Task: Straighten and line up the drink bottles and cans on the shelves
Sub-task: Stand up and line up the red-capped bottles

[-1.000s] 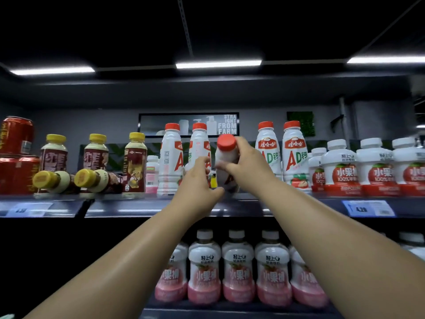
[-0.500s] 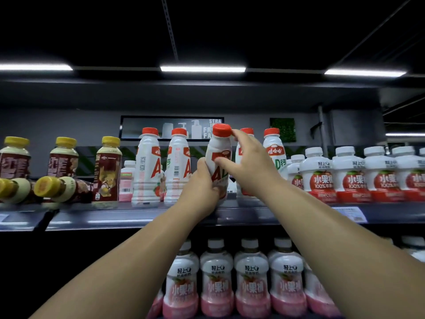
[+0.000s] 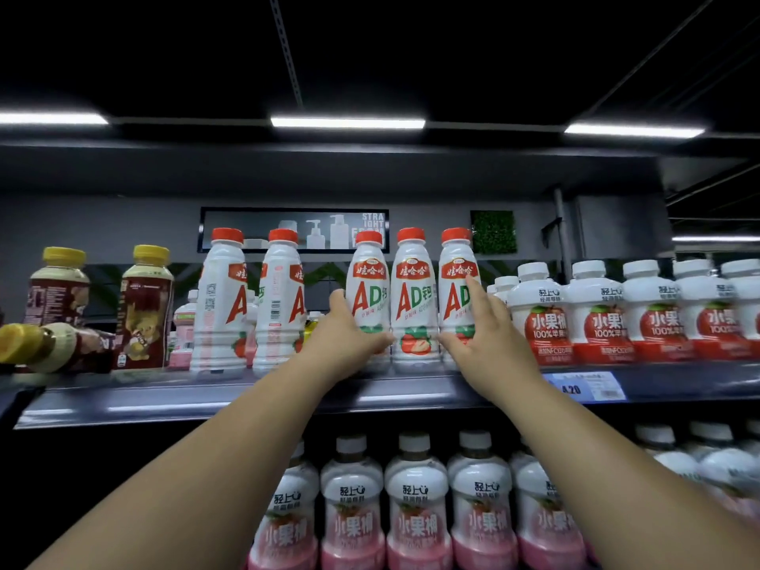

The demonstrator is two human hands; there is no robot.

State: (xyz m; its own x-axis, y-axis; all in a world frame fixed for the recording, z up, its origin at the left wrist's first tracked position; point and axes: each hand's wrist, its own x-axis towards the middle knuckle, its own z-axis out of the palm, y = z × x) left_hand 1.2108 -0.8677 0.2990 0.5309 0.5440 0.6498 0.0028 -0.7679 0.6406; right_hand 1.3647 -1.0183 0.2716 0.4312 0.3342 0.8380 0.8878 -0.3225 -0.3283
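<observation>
Presently both hands sit on the upper shelf [image 3: 246,401], bracketing the three front-facing AD bottles [image 3: 413,298] at centre of view. Left hand [image 3: 345,343] lies spread against the 9 o'clock side of the trio, thumb up, fingers across the low front; not clamped. Right hand [image 3: 485,343] rests on the 3 o'clock side, forefinger straight up the label, thumb low; fingers apart, nothing gripped. Likely reason for the two-sided hold: squeezing the trio shoulder to shoulder while keeping labels forward. Trio stands upright, touching, near the shelf lip. At 9 o'clock of it, two turned AD bottles [image 3: 220,306] show barcodes, labels off-front; probably next. Further toward 9 o'clock a toppled yellow-capped bottle [image 3: 45,347] lies cap outward. White-capped apple bottles [image 3: 538,318] at 3 o'clock look orderly.
</observation>
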